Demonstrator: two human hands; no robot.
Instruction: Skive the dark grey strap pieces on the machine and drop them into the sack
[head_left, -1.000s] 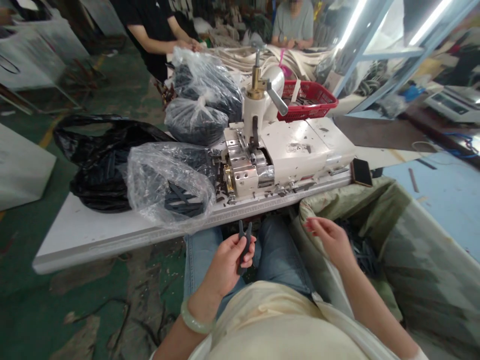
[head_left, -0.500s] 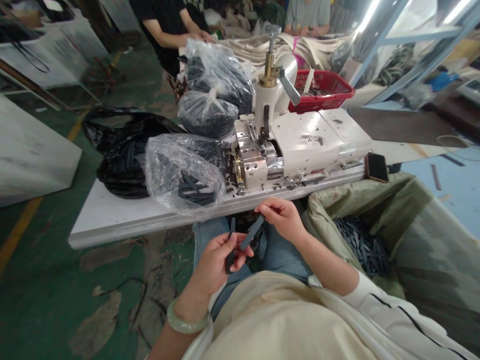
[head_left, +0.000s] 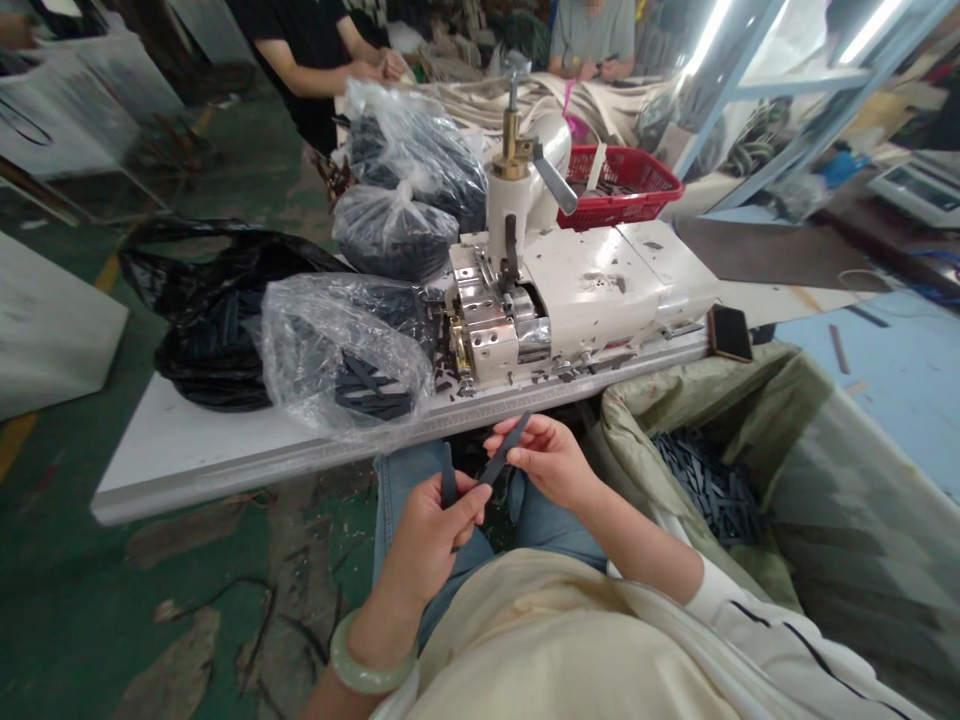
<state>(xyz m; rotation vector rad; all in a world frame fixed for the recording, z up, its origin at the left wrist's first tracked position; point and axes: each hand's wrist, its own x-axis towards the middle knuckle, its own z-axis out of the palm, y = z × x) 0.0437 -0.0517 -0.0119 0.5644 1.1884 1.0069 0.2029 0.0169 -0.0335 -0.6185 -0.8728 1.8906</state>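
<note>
L hand [head_left: 431, 545] curled round a dark strip [head_left: 448, 478]; R hand [head_left: 544, 460] pinching a 2nd strip [head_left: 504, 452] betw thumb & fingers, both over lap; near R, lined sack [head_left: 697, 385] of strips; far, white table [head_left: 187, 470] w/ clear bag [head_left: 330, 360] & white machine [head_left: 585, 290] blocking red basket [head_left: 622, 185].

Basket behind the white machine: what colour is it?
The basket is red, best seen in the head view.

Right hand [head_left: 544, 460] has left the sack rim [head_left: 705, 375] and moved in over the lap. It now pinches a dark strip [head_left: 504, 450] taken from the left hand [head_left: 431, 530], which is down to one other strip [head_left: 448, 476].
</note>
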